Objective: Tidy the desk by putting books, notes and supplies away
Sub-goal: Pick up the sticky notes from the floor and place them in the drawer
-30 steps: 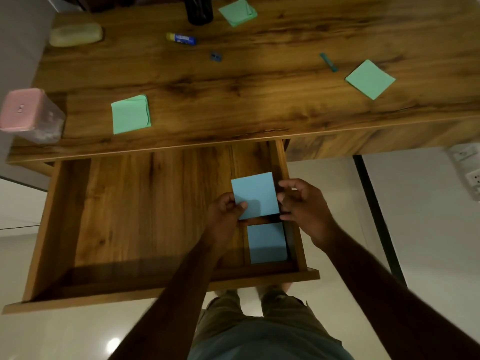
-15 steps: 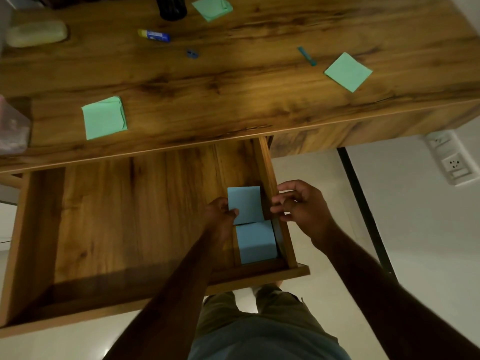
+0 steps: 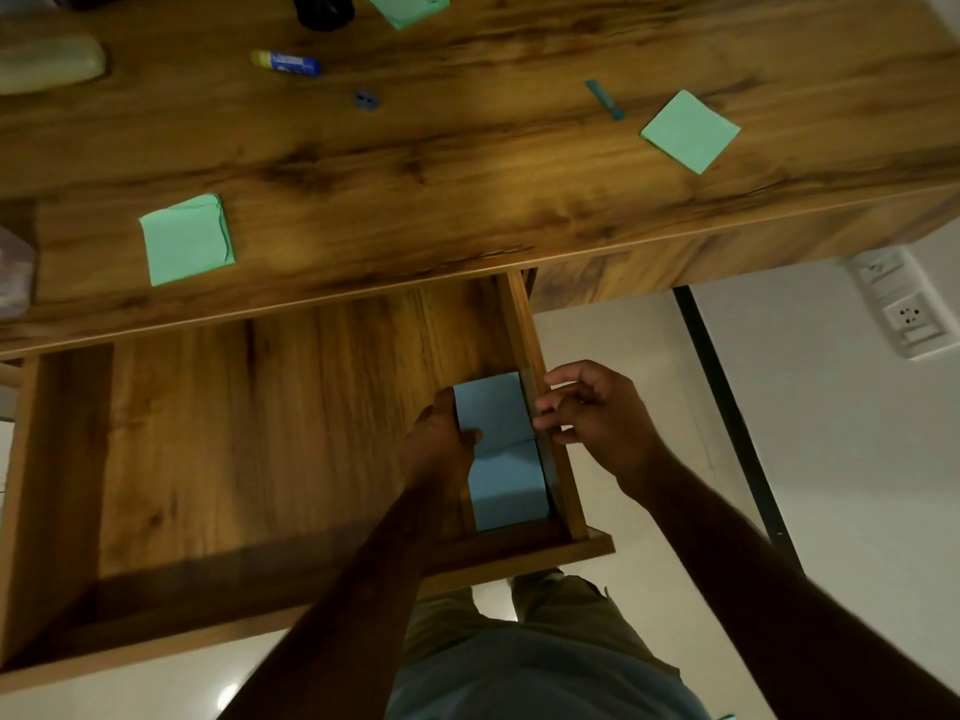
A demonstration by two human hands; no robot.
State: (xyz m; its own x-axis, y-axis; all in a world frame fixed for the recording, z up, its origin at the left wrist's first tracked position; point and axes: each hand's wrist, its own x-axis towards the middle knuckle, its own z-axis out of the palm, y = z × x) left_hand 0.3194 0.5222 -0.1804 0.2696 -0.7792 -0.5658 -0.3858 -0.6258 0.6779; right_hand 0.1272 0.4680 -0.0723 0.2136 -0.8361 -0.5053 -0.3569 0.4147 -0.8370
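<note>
My left hand point(image 3: 441, 444) pinches a blue note point(image 3: 493, 407) by its left edge, low inside the open wooden drawer point(image 3: 260, 433), over a second blue note point(image 3: 506, 485) lying in the drawer's front right corner. My right hand point(image 3: 592, 413) hovers at the drawer's right wall with curled fingers that hold nothing. Green notes lie on the desk: one front left point(image 3: 187, 239), one right point(image 3: 690, 131), one at the far edge point(image 3: 408, 7). A glue stick point(image 3: 285, 63), a small blue sharpener point(image 3: 367, 100) and a teal cap point(image 3: 605, 98) also lie on the desk.
A dark cup point(image 3: 322, 10) stands at the far edge. A pale pouch point(image 3: 49, 65) lies far left and a clear container point(image 3: 15, 272) stands at the left edge. A wall socket point(image 3: 904, 309) is on the right. White floor shows below the drawer.
My left hand has lowered the blue note into the drawer's right corner. My right hand let go of the note and drew back to the drawer's side wall.
</note>
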